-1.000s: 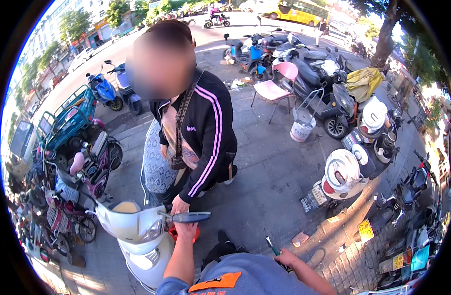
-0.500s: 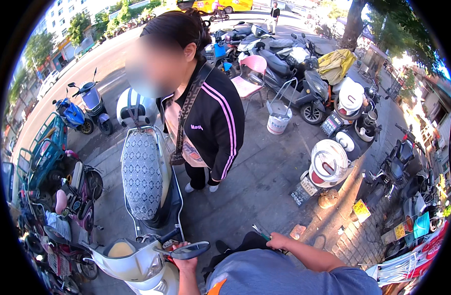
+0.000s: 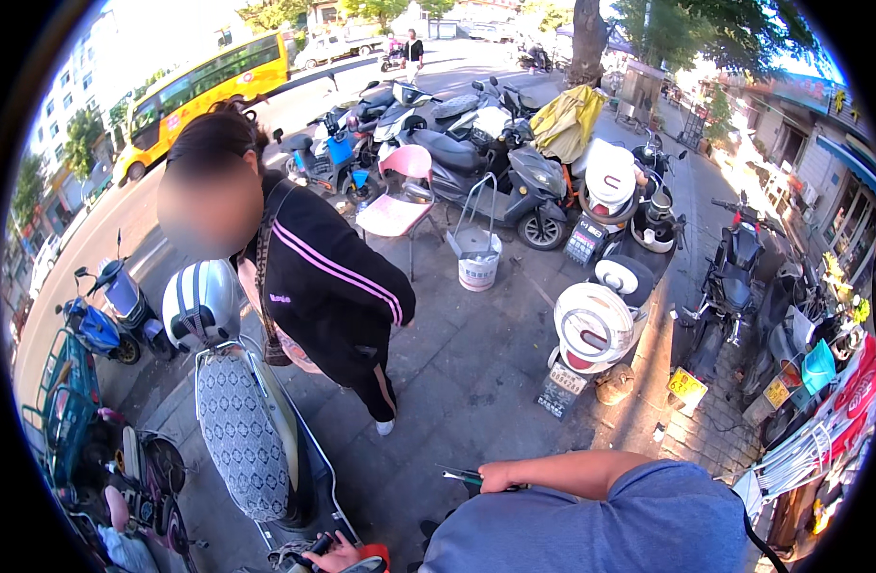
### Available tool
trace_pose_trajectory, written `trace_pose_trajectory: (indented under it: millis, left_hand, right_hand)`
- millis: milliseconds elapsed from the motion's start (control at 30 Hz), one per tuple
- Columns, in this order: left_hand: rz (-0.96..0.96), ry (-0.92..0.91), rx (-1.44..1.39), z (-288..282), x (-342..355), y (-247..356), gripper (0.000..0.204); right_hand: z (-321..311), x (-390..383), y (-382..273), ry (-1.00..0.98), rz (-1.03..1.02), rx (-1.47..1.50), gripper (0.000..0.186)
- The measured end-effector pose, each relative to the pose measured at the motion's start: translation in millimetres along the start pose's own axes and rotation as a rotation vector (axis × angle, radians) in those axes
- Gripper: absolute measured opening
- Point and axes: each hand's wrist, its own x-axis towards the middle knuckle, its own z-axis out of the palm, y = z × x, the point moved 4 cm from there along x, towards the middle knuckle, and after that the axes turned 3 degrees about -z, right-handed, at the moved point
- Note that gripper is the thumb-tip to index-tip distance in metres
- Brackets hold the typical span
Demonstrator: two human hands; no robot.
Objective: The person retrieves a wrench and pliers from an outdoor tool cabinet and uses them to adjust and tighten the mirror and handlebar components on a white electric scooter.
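My left hand [image 3: 335, 555] grips the handlebar [image 3: 316, 548] of a light-coloured scooter at the lower edge. That scooter has a grey patterned seat [image 3: 239, 430] and a white helmet [image 3: 201, 301] with dark stripes behind it. My right hand [image 3: 498, 476] holds a green-handled tool [image 3: 471, 479] with a metal tip, at waist height in front of my blue shirt. A person [image 3: 328, 301] in a black jacket with pink stripes stands beside the seat, bent slightly toward the helmet.
A pink chair [image 3: 400, 205] and a white bucket [image 3: 478, 267] stand near parked scooters [image 3: 438, 162] behind the person. More two-wheelers [image 3: 715, 296] line the right. Bicycles and a teal cargo tricycle [image 3: 56, 401] are at left. A yellow bus [image 3: 199, 95] is on the road.
My view has swung right and up, bringing more of the pavement in. The person's hand left the handlebar, and they moved back alongside the seat toward the helmet.
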Motion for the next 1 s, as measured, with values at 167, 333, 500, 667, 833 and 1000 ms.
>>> trace_pose_trajectory:
  millis: [167,333,500,667,833,1000]
  left_hand:
    - [0.103,0.062,0.182,8,-13,12,0.075]
    - [0.202,0.174,0.368,-13,-52,29,0.067]
    - [0.309,0.27,0.573,-56,-98,65,0.062]
    - [0.452,0.77,0.81,-50,-170,105,0.052]
    - [0.381,0.672,0.898,-98,-171,169,0.051]
    - [0.476,0.772,0.986,-79,-167,168,0.057]
  right_hand:
    - [-23,20,28,-0.032,0.079,-0.045,0.063]
    - [-50,27,31,-0.038,0.079,-0.076,0.06]
    - [-60,61,14,-0.131,-0.011,-0.154,0.055]
    - [-62,84,-34,-0.271,-0.087,-0.295,0.049]
    - [-40,117,-81,-0.346,-0.174,-0.459,0.05]
    - [-24,129,-157,-0.329,-0.278,-0.49,0.047]
